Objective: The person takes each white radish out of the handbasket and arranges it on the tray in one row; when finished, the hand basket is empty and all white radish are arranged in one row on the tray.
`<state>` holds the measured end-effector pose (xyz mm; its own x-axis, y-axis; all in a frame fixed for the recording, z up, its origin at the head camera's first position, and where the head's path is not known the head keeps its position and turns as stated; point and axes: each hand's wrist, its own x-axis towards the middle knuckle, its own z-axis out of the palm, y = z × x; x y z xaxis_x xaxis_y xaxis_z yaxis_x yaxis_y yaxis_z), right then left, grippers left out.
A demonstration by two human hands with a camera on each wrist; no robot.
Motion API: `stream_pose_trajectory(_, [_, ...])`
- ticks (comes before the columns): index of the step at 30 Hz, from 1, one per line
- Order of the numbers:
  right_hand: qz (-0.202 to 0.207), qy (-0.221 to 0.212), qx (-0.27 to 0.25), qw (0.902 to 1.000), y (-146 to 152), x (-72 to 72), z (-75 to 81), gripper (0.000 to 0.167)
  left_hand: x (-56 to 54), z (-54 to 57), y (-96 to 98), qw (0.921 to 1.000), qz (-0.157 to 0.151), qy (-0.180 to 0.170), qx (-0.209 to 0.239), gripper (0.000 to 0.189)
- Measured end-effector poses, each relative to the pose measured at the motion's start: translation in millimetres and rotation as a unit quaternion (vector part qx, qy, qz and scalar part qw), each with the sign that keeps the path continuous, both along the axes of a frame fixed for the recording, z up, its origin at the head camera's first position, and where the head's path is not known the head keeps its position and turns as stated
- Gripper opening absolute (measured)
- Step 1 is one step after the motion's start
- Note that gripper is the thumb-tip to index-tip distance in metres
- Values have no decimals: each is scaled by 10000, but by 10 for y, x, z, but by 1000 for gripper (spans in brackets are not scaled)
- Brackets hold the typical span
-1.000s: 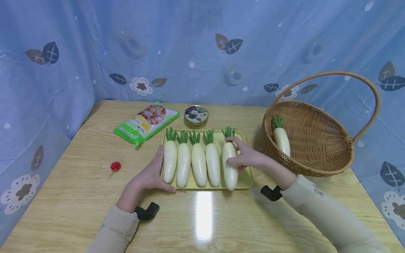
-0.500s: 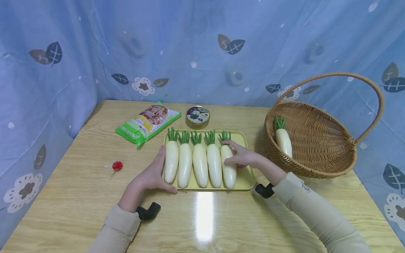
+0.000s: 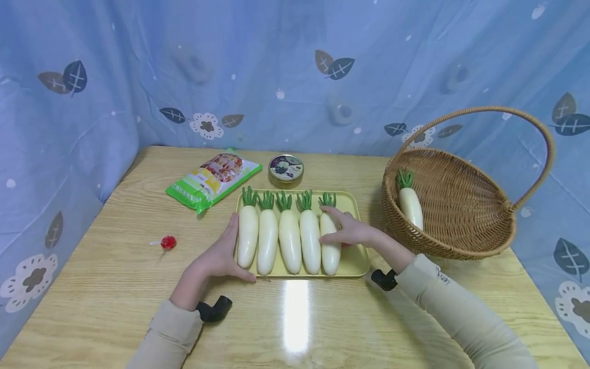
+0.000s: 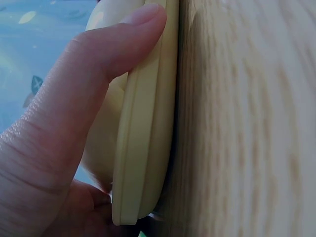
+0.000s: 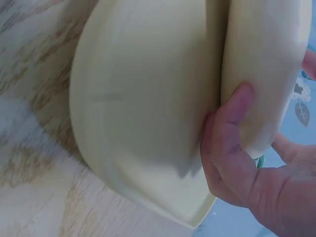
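White radishes (image 3: pixel 289 241) with green leaf stubs stand side by side on a pale yellow tray (image 3: pixel 356 264) in the head view. My right hand (image 3: pixel 348 229) grips the rightmost white radish (image 3: pixel 331 259) below its leaves, thumb on one side and fingers on the other. The right wrist view shows curled fingers (image 5: pixel 232 123) against this radish, over the tray's bare end. At the tray's left end, my left hand (image 3: pixel 215 260) holds the corner. Its thumb (image 4: pixel 113 49) presses the front wall in the left wrist view, while the other fingers lie along the left side, partly hidden.
To the right stands a tilted wicker basket (image 3: pixel 461 205) with a tall handle and one white radish (image 3: pixel 410 205) inside. Behind the tray are a round tin (image 3: pixel 286 169) and a green-and-white food packet (image 3: pixel 214 179). A red lollipop (image 3: pixel 168 242) lies at left.
My right hand has brought the rightmost radish down onto the tray and leftward, close beside its neighbour. The left hand stays at the tray's left corner.
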<state>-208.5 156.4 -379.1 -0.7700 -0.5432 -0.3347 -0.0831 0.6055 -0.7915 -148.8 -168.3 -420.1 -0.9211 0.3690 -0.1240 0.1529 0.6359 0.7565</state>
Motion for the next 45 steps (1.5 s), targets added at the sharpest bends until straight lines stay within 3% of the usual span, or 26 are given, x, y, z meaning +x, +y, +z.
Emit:
stream_pose_trajectory(15, [-485,-428,109,9978,95,89,153,82,14,25,0,9999,-31,110,83,152])
stream_pose_trajectory(20, [-359,-235,66,9991,166,146,283,81,10,30,-2,10000,7,24,-6,152])
stream_pose_trajectory(35, [-532,246,-322,9978,413,316,724,75,-3,29,5,9999,4,98,45,152])
stream_pose_trajectory(45, [-509,442,-532,9963,514,381,887,73,10,34,6,10000,3,36,20,151])
